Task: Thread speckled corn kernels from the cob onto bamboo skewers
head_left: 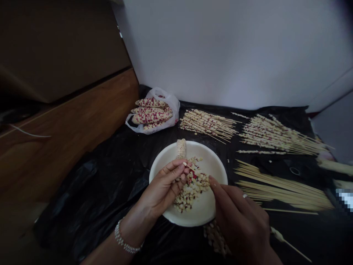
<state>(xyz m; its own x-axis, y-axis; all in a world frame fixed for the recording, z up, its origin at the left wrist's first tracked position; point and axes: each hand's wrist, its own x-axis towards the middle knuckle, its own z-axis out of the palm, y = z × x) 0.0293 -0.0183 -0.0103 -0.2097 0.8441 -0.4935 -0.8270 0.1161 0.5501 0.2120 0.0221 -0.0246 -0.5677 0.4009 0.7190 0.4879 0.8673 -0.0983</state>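
Over the bowl, my left hand (165, 184) pinches a pale corn kernel (184, 163) between thumb and fingertips. My right hand (242, 217) is closed round a thin wooden skewer (190, 168), whose tip points at that kernel. A stick end with pale kernels (277, 234) on it sticks out past the right hand; the hand hides whether it is the same skewer. Below both hands stands a white bowl (158, 162) with loose cream and dark red kernels (190, 195). A stripped corncob (181, 148) leans against its far wall.
Behind the bowl, a plastic bag (173, 101) holds several red-and-cream corncobs (151, 117). Kernel-threaded skewers lie in two piles, one in the middle (204, 123) and one at right (267, 134). Bare skewers (286, 189) lie nearer. Black plastic sheeting (110, 176) covers the surface; a pale wall (220, 55) rises behind.
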